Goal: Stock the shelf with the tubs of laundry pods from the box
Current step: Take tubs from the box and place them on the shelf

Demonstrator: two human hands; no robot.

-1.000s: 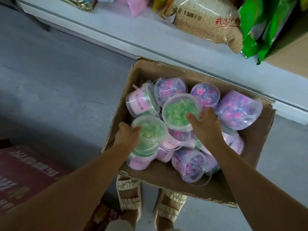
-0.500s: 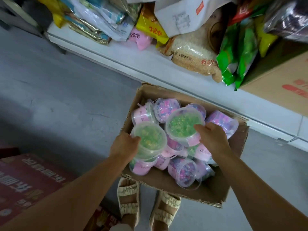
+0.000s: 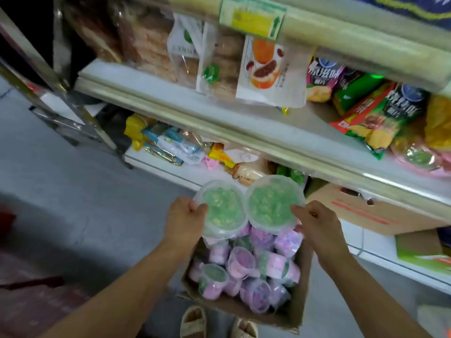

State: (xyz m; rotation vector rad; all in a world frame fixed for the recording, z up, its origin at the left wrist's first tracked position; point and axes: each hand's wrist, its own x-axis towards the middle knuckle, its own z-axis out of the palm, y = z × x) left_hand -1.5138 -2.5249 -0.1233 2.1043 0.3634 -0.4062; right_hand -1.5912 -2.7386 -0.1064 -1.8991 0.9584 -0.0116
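Grey concrete floor (image 3: 73, 191) runs under a white shop shelf unit (image 3: 244, 132) that fills the upper half of the view, taken from a head camera looking down. Its middle shelf carries bagged snacks, among them a white pouch (image 3: 268, 71) printed with cut red and orange fruit, and green and red crisp bags (image 3: 380, 115) with Chinese lettering too blurred to read. A green and yellow price tag (image 3: 252, 17) hangs from the shelf edge above; its writing cannot be read. Below the shelf unit, on the floor, sits an open cardboard box (image 3: 300, 311) packed with clear tubs (image 3: 244, 272) of pink, purple and green pods, their pink labels illegible. Just above the box, two arms reach forward. The left hand (image 3: 184, 219) grips the rim of one green tub (image 3: 223, 209), fingers curled round its edge. The right hand (image 3: 316, 224) grips a second green tub (image 3: 273, 203) the same way. Both tubs are lifted clear of the box, side by side and touching, lids facing the camera. This looks like the carrying step: tubs picked, not yet shelved. Next they need a free spot on a shelf, set down upright. Beige sandals (image 3: 194, 324) show beneath the box.
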